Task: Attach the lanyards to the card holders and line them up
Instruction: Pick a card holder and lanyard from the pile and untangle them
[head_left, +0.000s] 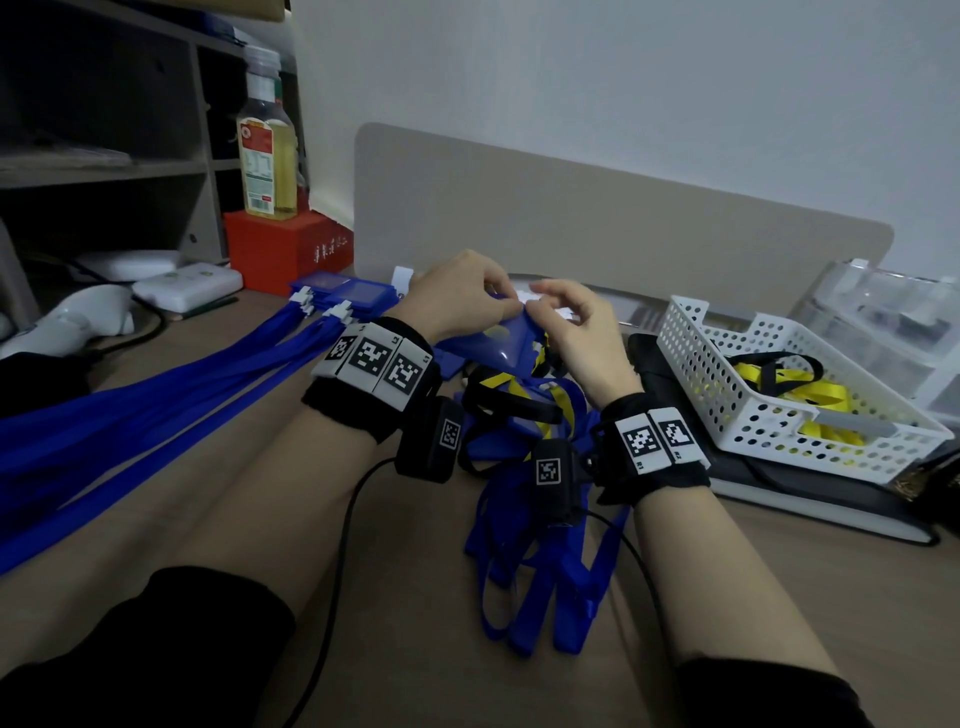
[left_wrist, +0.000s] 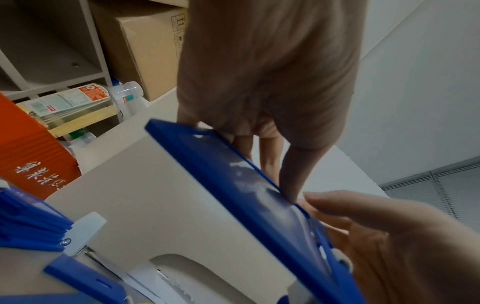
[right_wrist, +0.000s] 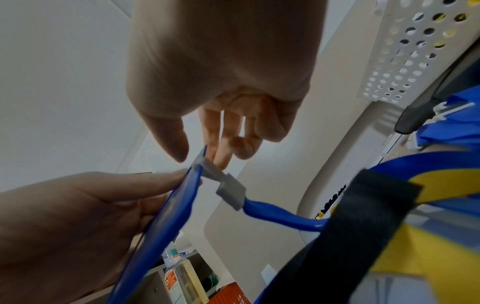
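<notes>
Left hand (left_wrist: 265, 82) gripping blue card holder (left_wrist: 233, 181) by its long edge, right hand (left_wrist: 405, 236) touching its lower end; beige divider (left_wrist: 161, 205) behind, orange box (left_wrist: 28, 150) at left

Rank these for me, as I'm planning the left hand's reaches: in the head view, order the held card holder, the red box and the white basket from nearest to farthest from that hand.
1. Card holder, gripped in the left hand.
2. Red box, back left.
3. White basket, far right, beyond the right hand.

Finished card holders (head_left: 340, 295) with lanyards (head_left: 156, 405) left of the hands, loose lanyard pile (head_left: 540, 561) on the worktop (head_left: 415, 623) between the wrists, basket (head_left: 769, 384) right, divider panel (head_left: 597, 234) behind, bottle (head_left: 266, 140) on a box (head_left: 285, 249) far left.
</notes>
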